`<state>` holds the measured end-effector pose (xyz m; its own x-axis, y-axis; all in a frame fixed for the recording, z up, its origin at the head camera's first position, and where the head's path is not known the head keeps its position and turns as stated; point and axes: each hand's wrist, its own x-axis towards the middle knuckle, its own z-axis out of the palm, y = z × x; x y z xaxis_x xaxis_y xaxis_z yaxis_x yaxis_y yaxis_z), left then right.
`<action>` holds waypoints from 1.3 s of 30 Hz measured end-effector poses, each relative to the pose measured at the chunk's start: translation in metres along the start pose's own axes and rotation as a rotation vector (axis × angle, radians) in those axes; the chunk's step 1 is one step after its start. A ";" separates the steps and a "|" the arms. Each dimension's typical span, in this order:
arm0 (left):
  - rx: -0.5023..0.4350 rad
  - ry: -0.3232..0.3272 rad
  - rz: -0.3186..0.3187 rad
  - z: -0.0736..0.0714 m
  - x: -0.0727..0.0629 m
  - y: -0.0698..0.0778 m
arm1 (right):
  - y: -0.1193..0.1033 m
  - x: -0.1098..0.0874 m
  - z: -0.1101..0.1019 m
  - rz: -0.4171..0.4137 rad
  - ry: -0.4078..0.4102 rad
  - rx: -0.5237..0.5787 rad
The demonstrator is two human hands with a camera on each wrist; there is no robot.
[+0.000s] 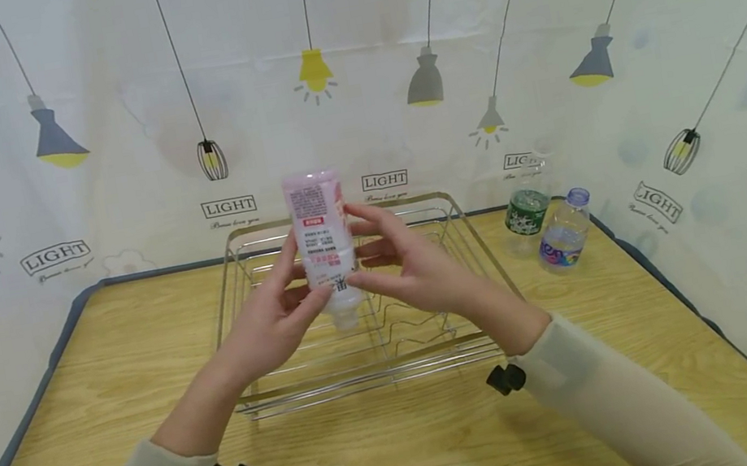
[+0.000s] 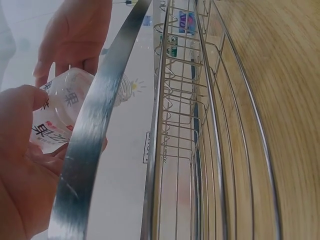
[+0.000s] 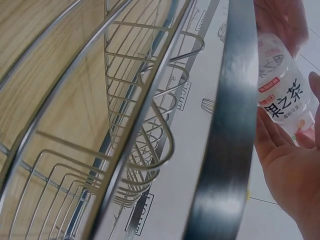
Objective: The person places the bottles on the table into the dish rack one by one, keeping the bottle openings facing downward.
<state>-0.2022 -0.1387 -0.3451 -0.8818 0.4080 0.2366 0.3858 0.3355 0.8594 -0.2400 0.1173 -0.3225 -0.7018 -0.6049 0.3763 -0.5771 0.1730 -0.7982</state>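
A clear plastic bottle [image 1: 319, 230] with a pink-and-white printed label is held upside down over the wire rack, its bare-looking neck pointing down. My left hand [image 1: 275, 311] grips its left side, thumb across the front. From the right, my right hand [image 1: 416, 263] holds the same bottle, thumb on the front near the neck and fingers along the side. In the left wrist view the bottle [image 2: 67, 102] is partly hidden behind the rack's metal rim [image 2: 100, 120]. Large dark characters show on the bottle [image 3: 282, 92] in the right wrist view.
The metal wire dish rack [image 1: 366, 366] stands on the wooden table [image 1: 140, 346] below the hands. At the back right stand a clear bottle with a green label [image 1: 527, 212] and another with a purple label [image 1: 561, 247]. A lamp-patterned curtain [image 1: 369, 118] surrounds the table.
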 end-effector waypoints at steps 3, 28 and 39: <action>0.005 -0.005 -0.014 0.000 -0.002 -0.001 | 0.000 0.001 0.002 0.033 0.004 0.024; 0.002 -0.018 -0.026 -0.001 -0.002 0.000 | 0.001 0.005 0.004 0.121 0.037 0.140; -0.007 -0.014 -0.026 -0.003 -0.004 -0.001 | 0.000 0.005 0.004 0.121 0.055 0.166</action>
<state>-0.1999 -0.1432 -0.3455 -0.8876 0.4110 0.2079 0.3609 0.3401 0.8684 -0.2413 0.1109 -0.3225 -0.7859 -0.5435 0.2948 -0.4142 0.1088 -0.9037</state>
